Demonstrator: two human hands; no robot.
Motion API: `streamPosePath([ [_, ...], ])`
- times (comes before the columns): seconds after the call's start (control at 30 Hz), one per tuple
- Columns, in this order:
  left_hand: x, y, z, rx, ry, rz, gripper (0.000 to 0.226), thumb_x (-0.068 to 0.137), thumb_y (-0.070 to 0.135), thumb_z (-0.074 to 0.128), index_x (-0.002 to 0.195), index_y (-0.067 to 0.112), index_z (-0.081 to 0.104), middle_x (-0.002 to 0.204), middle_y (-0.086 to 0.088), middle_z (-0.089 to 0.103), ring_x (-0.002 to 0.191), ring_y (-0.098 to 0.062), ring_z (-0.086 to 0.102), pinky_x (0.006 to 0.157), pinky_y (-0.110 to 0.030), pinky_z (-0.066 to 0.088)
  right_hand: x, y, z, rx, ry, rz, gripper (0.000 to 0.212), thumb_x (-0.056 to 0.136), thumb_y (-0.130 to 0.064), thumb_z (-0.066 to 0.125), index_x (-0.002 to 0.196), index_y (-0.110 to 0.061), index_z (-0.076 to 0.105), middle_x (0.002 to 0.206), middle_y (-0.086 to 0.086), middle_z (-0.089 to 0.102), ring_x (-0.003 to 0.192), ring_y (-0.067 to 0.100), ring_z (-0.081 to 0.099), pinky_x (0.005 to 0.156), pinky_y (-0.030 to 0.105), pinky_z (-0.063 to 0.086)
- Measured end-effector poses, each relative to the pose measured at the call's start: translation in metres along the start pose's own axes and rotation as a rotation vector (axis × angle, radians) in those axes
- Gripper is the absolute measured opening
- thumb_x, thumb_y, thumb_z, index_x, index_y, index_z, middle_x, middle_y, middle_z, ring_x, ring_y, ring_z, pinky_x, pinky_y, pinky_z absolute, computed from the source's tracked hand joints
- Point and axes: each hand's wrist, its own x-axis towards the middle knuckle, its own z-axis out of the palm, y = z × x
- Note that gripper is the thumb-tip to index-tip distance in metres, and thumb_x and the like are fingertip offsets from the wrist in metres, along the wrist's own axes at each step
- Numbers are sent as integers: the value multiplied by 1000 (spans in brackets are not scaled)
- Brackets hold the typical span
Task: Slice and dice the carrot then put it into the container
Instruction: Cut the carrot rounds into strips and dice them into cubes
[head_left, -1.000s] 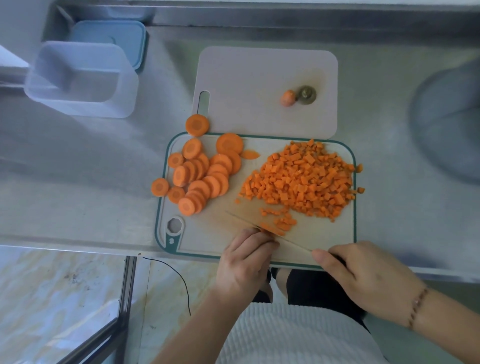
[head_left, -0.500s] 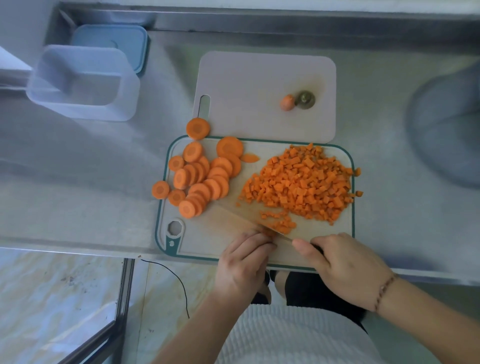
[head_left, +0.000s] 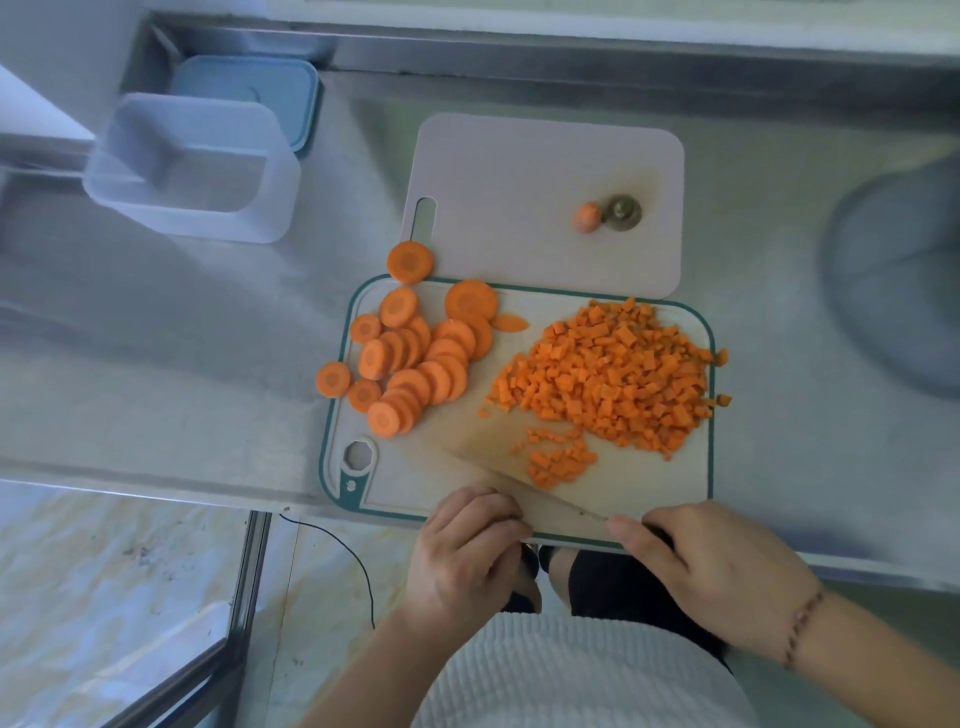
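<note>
The right hand (head_left: 727, 577) is gripping the handle of a knife (head_left: 524, 488), fingers curled round it with the forefinger lying along the top, and the blade is lying low and slanted across the near part of the teal-edged cutting board (head_left: 613, 488), its tip pointing away to the left. The left hand (head_left: 467, 551) is sitting at the board's near edge with its fingers curled down beside the blade; whether they are holding anything beneath them cannot be told. Just past the blade a small cluster of fresh dice (head_left: 558, 457) is lying apart from the big heap of diced carrot (head_left: 613, 374) that is filling the right half of the board, with a few cubes sitting at its right rim. On the left half the carrot slices (head_left: 415, 364) are overlapping in a loose pile, one round (head_left: 333, 379) lying off the board on the steel counter (head_left: 182, 405) and another (head_left: 410, 262) resting at the corner of a second, white cutting board (head_left: 519, 171) behind. That board is carrying the carrot's two cut ends (head_left: 608, 214). The clear container (head_left: 197, 166) is standing well apart at the far left, with a blue lid (head_left: 270, 93) lying behind it.
</note>
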Motion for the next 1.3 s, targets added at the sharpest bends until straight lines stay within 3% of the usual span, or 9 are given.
streamPosePath([
  [0.13,1,2,0,-18,-11,-41,18,81,-12,66,81,6,70,94,-3,67,86,-24,64,72,-37,54,19,14,-20,-2,78,-6,85,76,-86,2,57,-16,47,48,4,51,48,14,53,49,30,42],
  [0.27,21,1,-13,-11,29,5,16,88,-7,62,78,3,71,90,-7,68,86,-23,63,74,-35,54,28,21,-33,64,92,-13,69,84,-75,17,53,-18,41,44,-2,42,45,13,47,46,25,34],
  [0.37,75,-9,-36,78,169,-31,19,83,-10,60,78,0,75,86,-10,69,84,-25,63,81,-29,49,23,23,-32,148,93,-15,74,78,-86,17,52,-19,38,43,-5,39,41,11,39,44,22,29],
  [0.43,120,-22,-44,185,184,-71,16,81,-7,61,85,-1,75,90,-11,70,87,-29,62,83,-35,49,17,23,-29,255,104,12,76,71,-92,17,53,-21,38,43,-6,34,41,8,34,45,21,26],
  [0.57,184,-40,-44,382,-12,-157,29,86,15,62,111,5,72,107,-9,72,105,-33,58,89,-40,45,13,23,-23,456,133,97,79,67,-95,22,53,-19,35,48,-3,32,45,7,32,50,30,30],
  [0.7,213,-54,-38,697,-446,-407,36,94,34,62,126,18,64,121,0,67,121,-31,47,94,-41,30,10,23,-22,524,144,128,83,67,-96,23,53,-15,36,47,-2,32,46,10,34,51,32,29],
  [0.9,225,-59,-29,724,-517,-415,32,93,19,60,122,31,64,119,7,64,118,-24,50,92,-38,27,10,21,-22,541,182,128,80,68,-96,20,54,-20,41,47,0,35,45,7,35,50,30,28],
  [1.1,229,-59,-25,765,-624,-350,26,98,23,57,123,26,64,122,1,57,120,-27,47,96,-40,30,9,18,-19,579,185,131,83,69,-94,20,57,-13,36,47,-3,33,44,6,32,51,31,28],
  [1.3,228,-65,-24,692,-611,-435,25,99,28,56,124,25,59,125,0,56,124,-26,43,99,-41,28,10,16,-18,582,196,118,84,69,-94,20,57,-13,37,47,-2,32,45,7,32,52,32,27],
])
